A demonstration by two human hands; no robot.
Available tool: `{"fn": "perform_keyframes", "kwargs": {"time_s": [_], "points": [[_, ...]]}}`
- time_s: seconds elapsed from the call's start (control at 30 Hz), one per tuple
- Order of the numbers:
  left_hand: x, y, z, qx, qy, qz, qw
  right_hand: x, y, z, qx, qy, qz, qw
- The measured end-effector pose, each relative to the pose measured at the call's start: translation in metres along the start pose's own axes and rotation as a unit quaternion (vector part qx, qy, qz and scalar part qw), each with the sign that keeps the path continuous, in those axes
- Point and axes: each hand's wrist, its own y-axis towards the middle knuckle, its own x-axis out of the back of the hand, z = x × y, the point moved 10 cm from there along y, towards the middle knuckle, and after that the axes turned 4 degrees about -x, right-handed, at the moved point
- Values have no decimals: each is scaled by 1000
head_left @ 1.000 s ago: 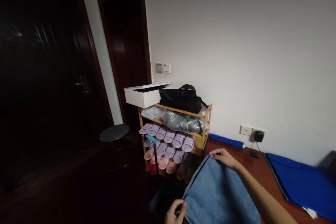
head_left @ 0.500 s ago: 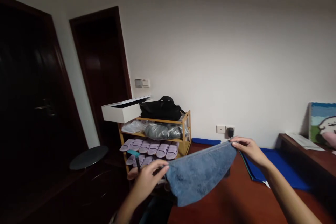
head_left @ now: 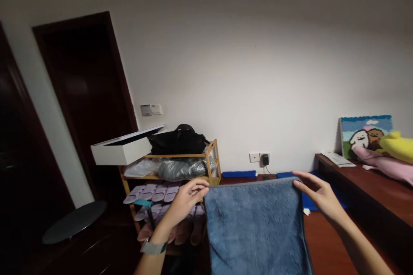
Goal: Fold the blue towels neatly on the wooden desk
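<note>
A blue fluffy towel (head_left: 256,227) hangs in front of me, stretched flat between both hands. My left hand (head_left: 187,200) pinches its upper left corner; a watch is on that wrist. My right hand (head_left: 318,195) pinches the upper right corner. The towel's top edge is level and its lower part runs out of the frame. Below it lies a dark red wooden table (head_left: 325,245).
A bamboo shoe rack (head_left: 211,167) with purple slippers (head_left: 151,192), a black bag (head_left: 177,141) and a white box (head_left: 121,152) stands at the left. A dark round stool (head_left: 74,222), dark doors, a wall socket (head_left: 260,157), and a side shelf (head_left: 371,187) with plush toys are around.
My hands have raised the towel and pulled its top edge straight, so it now hangs flat instead of sagging. The view has swung to the right.
</note>
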Motion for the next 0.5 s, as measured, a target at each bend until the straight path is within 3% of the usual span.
{"fn": "perform_keyframes", "kwargs": {"time_s": [0.1, 0.27, 0.5], "points": [[-6, -2, -5, -13, 15, 4, 1000, 14, -11, -4, -4, -26, 11, 1000], [0, -16, -12, -20, 23, -40, 999, 42, -33, 0, 0, -35, 16, 999], [5, -41, -7, 19, -17, -83, 996, 91, -53, 2, 7, -43, -55, 998]]}}
